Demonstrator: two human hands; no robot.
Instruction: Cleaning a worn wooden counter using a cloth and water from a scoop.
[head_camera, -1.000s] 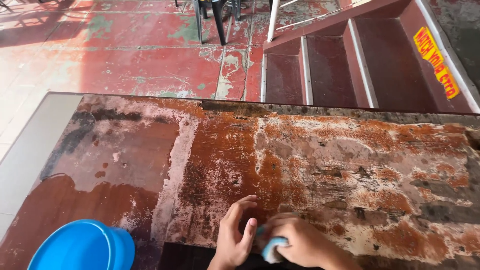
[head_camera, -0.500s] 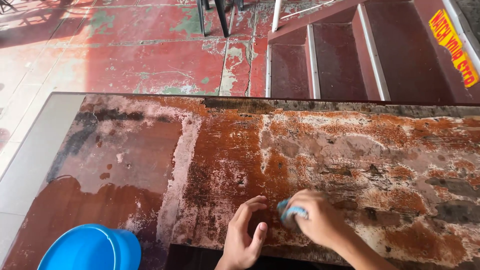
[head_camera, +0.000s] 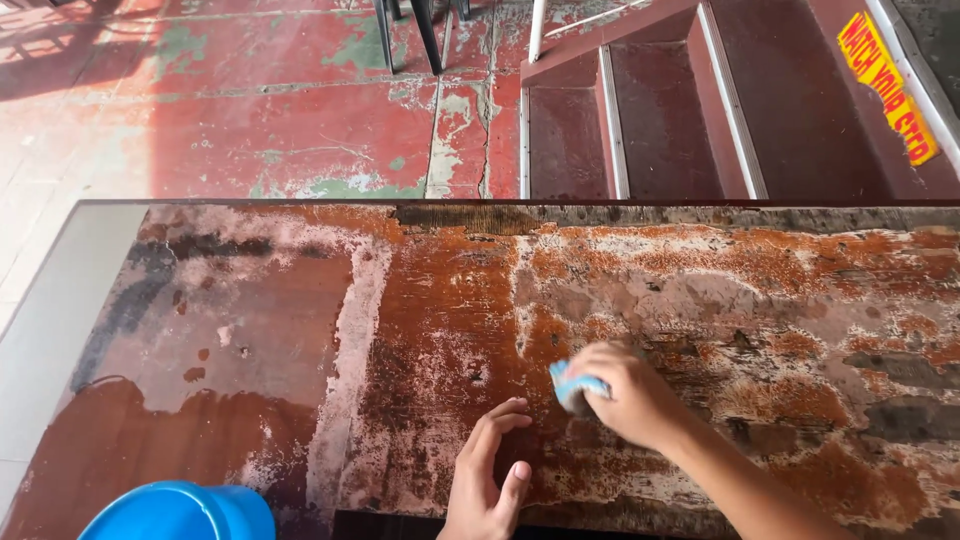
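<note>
A long, weathered board (head_camera: 440, 300) with peeling reddish-brown paint and pale bare patches lies across the view. My right hand (head_camera: 625, 390) presses a small blue pad (head_camera: 572, 385) against its surface near the middle. My left hand (head_camera: 490, 475) rests on the board just to the left and nearer to me, fingers spread and bent, holding nothing.
A blue plastic bucket (head_camera: 180, 512) sits at the bottom left corner. Beyond the board lies a worn red and green painted floor (head_camera: 250, 110). Dark red steps (head_camera: 670, 110) with pale edges rise at the upper right; dark chair legs (head_camera: 410, 30) stand at the top.
My right hand with the blue pad has moved up and away from me across the board. My left hand has stayed close to the near edge.
</note>
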